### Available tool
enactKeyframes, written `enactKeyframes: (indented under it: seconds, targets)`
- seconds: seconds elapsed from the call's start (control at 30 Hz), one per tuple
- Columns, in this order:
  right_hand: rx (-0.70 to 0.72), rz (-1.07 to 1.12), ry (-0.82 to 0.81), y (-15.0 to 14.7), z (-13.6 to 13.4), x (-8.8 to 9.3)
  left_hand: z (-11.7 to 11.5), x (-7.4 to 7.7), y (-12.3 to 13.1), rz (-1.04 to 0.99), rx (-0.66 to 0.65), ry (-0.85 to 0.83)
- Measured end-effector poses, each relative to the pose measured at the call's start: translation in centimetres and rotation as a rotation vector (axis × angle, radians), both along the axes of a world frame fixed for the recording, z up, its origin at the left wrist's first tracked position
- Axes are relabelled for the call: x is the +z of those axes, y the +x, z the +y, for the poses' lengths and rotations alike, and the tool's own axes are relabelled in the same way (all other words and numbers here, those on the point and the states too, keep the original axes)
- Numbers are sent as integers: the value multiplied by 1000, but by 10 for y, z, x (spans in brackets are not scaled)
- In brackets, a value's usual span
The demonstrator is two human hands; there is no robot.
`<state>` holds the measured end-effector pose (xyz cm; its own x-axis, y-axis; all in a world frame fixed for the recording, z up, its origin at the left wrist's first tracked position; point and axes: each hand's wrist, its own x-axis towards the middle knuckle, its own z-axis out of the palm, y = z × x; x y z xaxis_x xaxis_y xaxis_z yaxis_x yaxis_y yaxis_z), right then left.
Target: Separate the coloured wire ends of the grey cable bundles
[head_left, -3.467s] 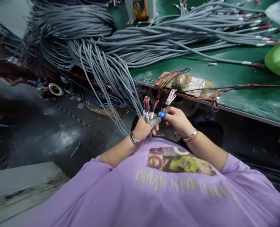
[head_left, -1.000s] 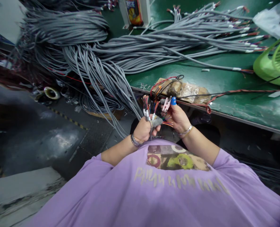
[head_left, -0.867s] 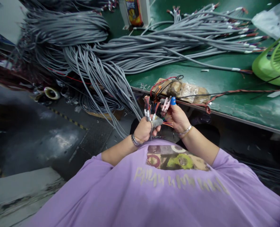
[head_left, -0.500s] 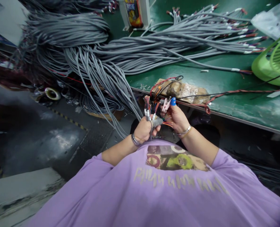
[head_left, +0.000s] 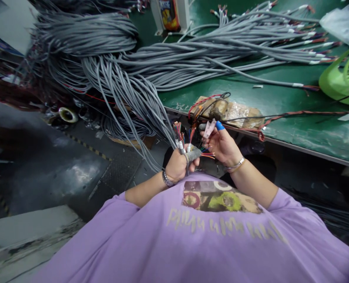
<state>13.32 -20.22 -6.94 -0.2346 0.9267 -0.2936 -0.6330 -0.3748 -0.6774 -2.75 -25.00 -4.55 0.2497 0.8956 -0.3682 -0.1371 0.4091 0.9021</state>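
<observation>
My left hand [head_left: 178, 164] is closed around several grey cable ends [head_left: 181, 147], whose white-banded tips and coloured wires point up above the fist. A grey wrapping covers its thumb, and orange wires [head_left: 208, 154] stick out to the right beside it. Just to the right, my right hand [head_left: 223, 145] pinches a small pale pink clip [head_left: 209, 129] between thumb and fingers; the thumb wears a blue cover [head_left: 219, 125]. The two hands are close together at the table's front edge, in front of the purple shirt.
Long grey cables [head_left: 174, 63] lie across the green table [head_left: 295, 137] and hang over its front edge. Behind the hands is a taped brown bundle [head_left: 242, 114] with red and black wires. A green basket [head_left: 336, 80] stands at the right, a yellow-and-red packet [head_left: 169, 15] at the back.
My right hand has moved slightly right, away from the left, and the pink clip has turned. My left hand still grips the cables, whose tips have shifted a little left.
</observation>
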Motion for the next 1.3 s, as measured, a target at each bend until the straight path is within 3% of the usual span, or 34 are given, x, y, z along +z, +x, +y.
enactKeyframes:
  seconds: [0.47,0.9,1.3]
  targets:
    - [-78,-3,-11,-3,6,-5,9,0,13,-42,73,-19]
    - [-127,-27,51,-4,8,-13,10,0,15,11,31,-27]
    - [-67,21,-51,-6,2,-1,3,-1,13,-1,52,33]
